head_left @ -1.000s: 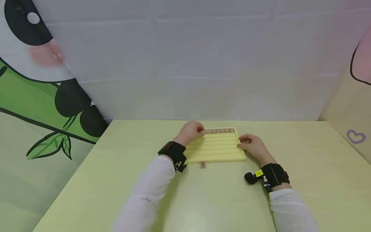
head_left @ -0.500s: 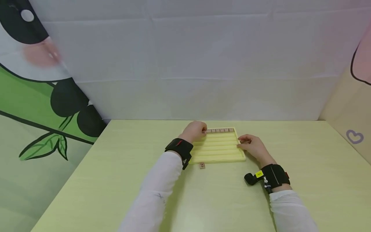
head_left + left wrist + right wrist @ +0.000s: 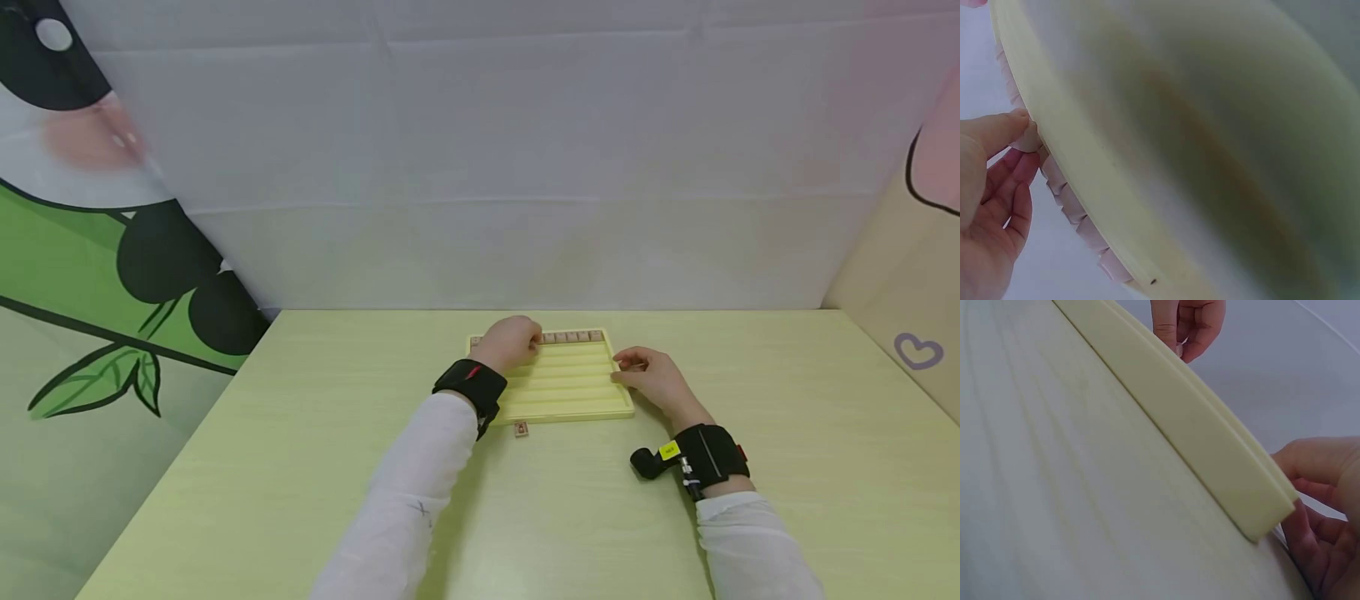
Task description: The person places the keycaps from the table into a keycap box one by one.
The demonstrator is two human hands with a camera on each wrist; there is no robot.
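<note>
A pale yellow grooved tray (image 3: 570, 385) lies flat on the table. Its far groove holds a row of small wooden tiles (image 3: 573, 337). My left hand (image 3: 534, 337) is at the left part of that row and pinches one tile (image 3: 1025, 141) between thumb and fingers, beside the tray's rim (image 3: 1085, 169). More tiles (image 3: 1075, 212) run along the rim below it. My right hand (image 3: 626, 367) grips the tray's right edge, fingers curled at its corner (image 3: 1266, 512). A single loose tile (image 3: 521, 429) lies on the table just in front of the tray.
The light green table (image 3: 570, 517) stretches wide around the tray. A white cloth wall (image 3: 487, 167) stands behind it. A panda-and-bamboo print panel (image 3: 90, 275) closes the left side, and a beige panel with a heart (image 3: 918, 350) closes the right.
My left hand has slid a little to the right along the far row of tiles. The right hand and the tray have stayed put.
</note>
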